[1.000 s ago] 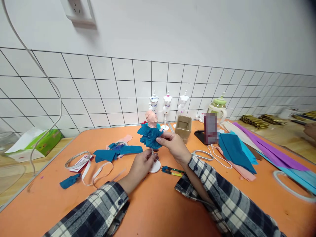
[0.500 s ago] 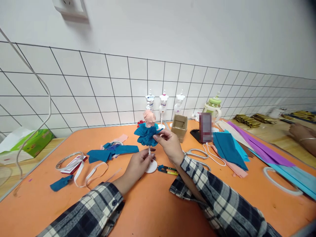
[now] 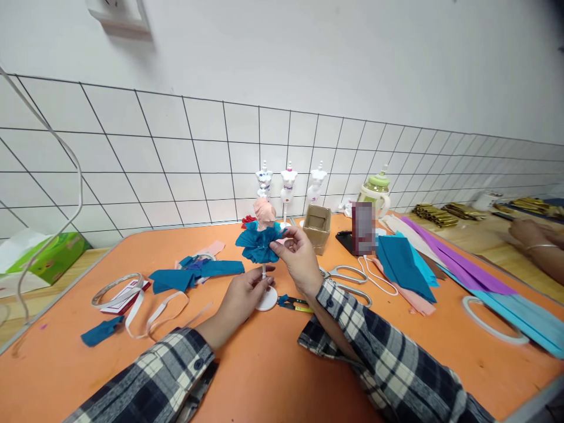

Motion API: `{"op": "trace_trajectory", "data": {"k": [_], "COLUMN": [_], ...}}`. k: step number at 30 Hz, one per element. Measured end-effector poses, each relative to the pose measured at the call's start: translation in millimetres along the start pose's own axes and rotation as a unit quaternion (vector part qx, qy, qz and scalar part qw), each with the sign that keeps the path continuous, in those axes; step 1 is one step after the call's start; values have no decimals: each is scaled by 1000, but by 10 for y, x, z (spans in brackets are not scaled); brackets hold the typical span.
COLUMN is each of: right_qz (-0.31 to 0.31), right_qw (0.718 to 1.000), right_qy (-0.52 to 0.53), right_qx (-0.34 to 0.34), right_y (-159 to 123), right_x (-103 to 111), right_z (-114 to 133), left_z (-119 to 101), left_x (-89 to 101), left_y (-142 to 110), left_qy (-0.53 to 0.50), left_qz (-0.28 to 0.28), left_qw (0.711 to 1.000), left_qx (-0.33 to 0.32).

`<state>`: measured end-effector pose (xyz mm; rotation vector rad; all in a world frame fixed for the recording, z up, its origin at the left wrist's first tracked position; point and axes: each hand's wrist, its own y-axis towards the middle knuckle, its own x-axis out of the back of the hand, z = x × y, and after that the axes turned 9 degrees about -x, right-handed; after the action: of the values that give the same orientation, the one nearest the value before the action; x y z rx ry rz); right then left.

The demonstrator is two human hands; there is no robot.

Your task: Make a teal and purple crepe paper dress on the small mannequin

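A small mannequin stand with a round white base (image 3: 267, 299) stands upright on the orange table (image 3: 264, 364). It wears a pink crepe paper top (image 3: 265, 214) and a ruffled blue crepe paper skirt (image 3: 256, 244). My left hand (image 3: 244, 299) is closed around the stand's thin white pole, just above the base. With thumb and fingertips my right hand (image 3: 297, 255) pinches the right edge of the blue skirt. Below the right hand lie yellow-and-black snips (image 3: 296, 304), and beside it silver scissors (image 3: 350, 275).
Behind stand several white mannequins (image 3: 288, 182), a cardboard box (image 3: 317, 229) and a green-lidded bottle (image 3: 376, 188). Crepe paper strips (image 3: 403, 264) lie right; blue scraps (image 3: 174, 279), ribbon (image 3: 134, 314) and a tape roll (image 3: 118, 291) lie left. Another person's hand (image 3: 533, 238) is at far right.
The whole view has shifted slightly left. The skirt's ruffles sit a little differently under my right fingers; my left hand keeps its hold on the pole.
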<state>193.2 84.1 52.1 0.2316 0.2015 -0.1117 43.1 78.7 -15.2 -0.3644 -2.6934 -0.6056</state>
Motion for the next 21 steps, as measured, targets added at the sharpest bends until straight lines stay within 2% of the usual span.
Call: {"op": "trace_trajectory", "data": {"k": [2, 4, 8, 10, 14, 21], "right_qz": [-7, 12, 126, 158, 141, 168], "right_qw": [1000, 1000, 991, 987, 989, 981], "right_qy": [4, 10, 43, 42, 44, 93], "right_qx": [-4, -5, -11, -12, -3, -28], "right_y": [-11, -23, -26, -10, 39, 59], "right_x": [-4, -6, 14, 36, 83, 95], "right_z": [1, 6, 27, 21, -48, -77], "left_z": [-20, -47, -83, -89, -77, -27], "left_x": [2, 9, 27, 32, 35, 51], "left_y": [-1, -5, -14, -17, -29, -32], "left_qy": [-3, 7, 48, 52, 43, 84], "left_qz": [2, 3, 15, 24, 44, 57], "left_qw": [1000, 1000, 998, 998, 998, 994], "left_qx": [2, -2, -27, -32, -23, -35]}}
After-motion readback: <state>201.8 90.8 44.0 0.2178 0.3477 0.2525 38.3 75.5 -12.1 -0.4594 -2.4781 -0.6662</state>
